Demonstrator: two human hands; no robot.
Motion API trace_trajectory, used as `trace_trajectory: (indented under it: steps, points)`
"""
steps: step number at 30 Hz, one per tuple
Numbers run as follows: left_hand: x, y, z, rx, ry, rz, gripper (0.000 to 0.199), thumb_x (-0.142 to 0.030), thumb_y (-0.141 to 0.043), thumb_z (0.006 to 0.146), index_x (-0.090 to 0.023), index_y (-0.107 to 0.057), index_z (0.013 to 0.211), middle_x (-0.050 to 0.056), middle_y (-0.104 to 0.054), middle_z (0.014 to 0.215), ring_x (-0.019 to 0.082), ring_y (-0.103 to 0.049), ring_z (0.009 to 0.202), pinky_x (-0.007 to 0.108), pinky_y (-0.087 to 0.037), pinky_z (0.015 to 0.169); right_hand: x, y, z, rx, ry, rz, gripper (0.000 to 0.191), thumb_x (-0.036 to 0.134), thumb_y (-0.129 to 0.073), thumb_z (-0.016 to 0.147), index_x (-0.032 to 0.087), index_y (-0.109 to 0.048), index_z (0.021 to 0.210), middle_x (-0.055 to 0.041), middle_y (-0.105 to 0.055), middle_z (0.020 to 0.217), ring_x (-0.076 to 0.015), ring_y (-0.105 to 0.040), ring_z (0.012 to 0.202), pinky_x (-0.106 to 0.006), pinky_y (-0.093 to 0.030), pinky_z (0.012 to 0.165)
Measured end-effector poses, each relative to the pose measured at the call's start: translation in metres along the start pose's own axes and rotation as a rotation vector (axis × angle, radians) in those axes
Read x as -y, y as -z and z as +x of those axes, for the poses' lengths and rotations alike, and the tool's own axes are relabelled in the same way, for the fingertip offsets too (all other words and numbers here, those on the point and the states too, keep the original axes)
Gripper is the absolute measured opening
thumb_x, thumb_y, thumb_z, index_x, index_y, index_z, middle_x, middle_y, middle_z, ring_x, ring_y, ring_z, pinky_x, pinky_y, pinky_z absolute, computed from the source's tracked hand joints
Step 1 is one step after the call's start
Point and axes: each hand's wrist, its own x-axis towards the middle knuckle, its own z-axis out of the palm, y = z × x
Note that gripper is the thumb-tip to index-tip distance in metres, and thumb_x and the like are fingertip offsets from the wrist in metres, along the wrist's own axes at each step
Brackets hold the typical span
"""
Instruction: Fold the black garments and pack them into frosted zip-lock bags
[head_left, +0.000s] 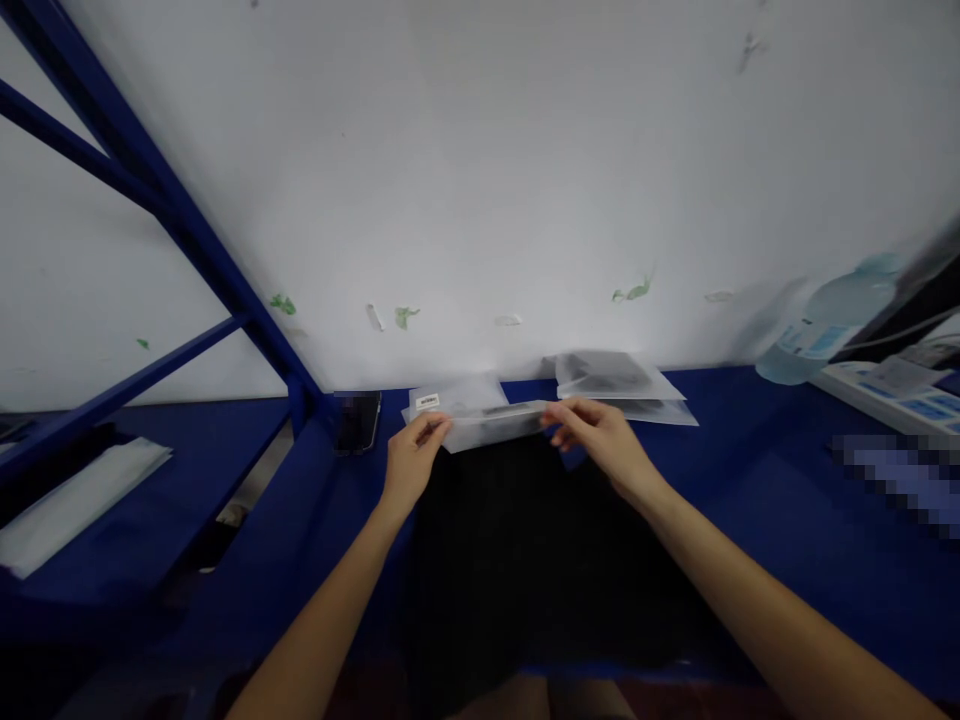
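Observation:
A translucent plastic bag [491, 428] is stretched between my two hands, above the far edge of a black cloth [517, 550]. My left hand [412, 450] pinches its left end between thumb and fingers. At its right end, my right hand [596, 440] pinches the corner, with the other fingers curled. Just behind, another clear bag [465, 392] with a small white label lies on the blue table. What the held bag contains, if anything, is too blurred to tell.
More translucent bags [619, 378] with dark contents lie by the wall to the right. A phone [358, 422] rests left of my hands. A large water bottle [829, 315] and a white power strip [892, 395] are far right. A blue metal frame [217, 265] rises at left.

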Motion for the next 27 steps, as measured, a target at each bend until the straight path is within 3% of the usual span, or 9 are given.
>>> trace_trajectory:
  steps: [2, 5, 7, 9, 13, 16, 19, 22, 27]
  points:
    - [0.000, 0.000, 0.001, -0.005, 0.010, -0.010, 0.021, -0.038, -0.060, 0.081, -0.018, -0.069, 0.085, 0.002, -0.071, 0.086, 0.018, -0.066, 0.084, 0.028, -0.050, 0.080, -0.002, 0.016, 0.000, -0.149, 0.216, -0.195, 0.022, 0.037, -0.062, 0.079, 0.021, -0.064, 0.093, -0.0054, -0.069, 0.095, -0.0131, -0.061, 0.066, -0.027, -0.052, 0.060]
    - [-0.001, 0.000, 0.001, -0.004, 0.008, -0.007, 0.021, -0.037, -0.060, 0.082, -0.018, -0.069, 0.085, 0.002, -0.071, 0.085, 0.018, -0.066, 0.084, 0.028, -0.050, 0.080, -0.008, 0.033, 0.004, -0.080, 0.362, -0.411, 0.038, 0.026, -0.061, 0.076, 0.025, -0.059, 0.113, -0.0052, -0.063, 0.117, -0.0143, -0.061, 0.076, -0.032, -0.053, 0.070]
    - [-0.004, 0.001, 0.000, 0.001, -0.008, 0.018, 0.020, -0.035, -0.058, 0.083, -0.018, -0.068, 0.085, 0.002, -0.070, 0.085, 0.019, -0.066, 0.083, 0.029, -0.050, 0.081, -0.015, 0.035, 0.006, 0.007, 0.356, -0.463, 0.038, 0.028, -0.061, 0.077, 0.026, -0.060, 0.115, -0.0049, -0.064, 0.115, -0.0158, -0.063, 0.078, -0.036, -0.053, 0.075]
    - [-0.011, 0.001, -0.003, -0.016, -0.069, 0.096, 0.018, -0.031, -0.055, 0.086, -0.018, -0.066, 0.090, 0.004, -0.070, 0.091, 0.020, -0.066, 0.087, 0.032, -0.050, 0.084, -0.022, 0.032, 0.008, 0.010, 0.320, -0.420, 0.029, 0.037, -0.061, 0.079, 0.025, -0.064, 0.105, -0.0038, -0.069, 0.100, -0.0184, -0.065, 0.081, -0.038, -0.052, 0.080]
    - [-0.039, -0.010, -0.010, -0.079, -0.429, 0.365, 0.029, -0.017, -0.050, 0.085, -0.018, -0.059, 0.113, 0.009, -0.063, 0.114, 0.024, -0.053, 0.115, 0.043, -0.038, 0.102, -0.031, 0.021, 0.008, -0.039, 0.301, -0.287, 0.023, 0.045, -0.062, 0.081, 0.025, -0.067, 0.091, -0.0017, -0.071, 0.091, -0.0202, -0.066, 0.089, -0.037, -0.050, 0.088]
    - [-0.059, -0.037, -0.009, 0.026, -0.660, 0.482, 0.023, -0.021, -0.053, 0.089, -0.019, -0.060, 0.111, 0.007, -0.065, 0.107, 0.024, -0.052, 0.108, 0.046, -0.036, 0.102, -0.033, 0.018, 0.006, -0.052, 0.330, -0.275, 0.022, 0.044, -0.062, 0.082, 0.025, -0.068, 0.091, -0.0012, -0.070, 0.091, -0.0193, -0.066, 0.089, -0.036, -0.050, 0.087]
    - [-0.068, -0.068, -0.001, 0.131, -0.701, 0.565, 0.023, -0.029, -0.054, 0.092, -0.017, -0.062, 0.110, 0.007, -0.065, 0.103, 0.026, -0.050, 0.101, 0.043, -0.041, 0.091, -0.035, 0.018, 0.004, -0.057, 0.363, -0.282, 0.022, 0.043, -0.061, 0.083, 0.024, -0.069, 0.091, -0.0019, -0.071, 0.091, -0.0192, -0.066, 0.088, -0.035, -0.050, 0.085]
    - [-0.069, -0.088, 0.008, 0.157, -0.702, 0.591, 0.020, -0.029, -0.051, 0.094, -0.017, -0.066, 0.100, 0.006, -0.066, 0.095, 0.024, -0.050, 0.096, 0.039, -0.041, 0.085, -0.037, 0.019, 0.004, -0.070, 0.401, -0.295, 0.024, 0.044, -0.060, 0.083, 0.022, -0.070, 0.090, -0.0031, -0.071, 0.089, -0.0195, -0.066, 0.085, -0.035, -0.051, 0.082]
    - [-0.065, -0.083, 0.012, 0.136, -0.740, 0.618, 0.021, -0.023, -0.048, 0.095, -0.017, -0.067, 0.090, 0.005, -0.066, 0.090, 0.023, -0.050, 0.095, 0.038, -0.039, 0.084, -0.038, 0.019, 0.004, -0.091, 0.434, -0.362, 0.024, 0.044, -0.061, 0.083, 0.022, -0.070, 0.090, -0.0027, -0.071, 0.087, -0.0185, -0.067, 0.080, -0.033, -0.052, 0.077]
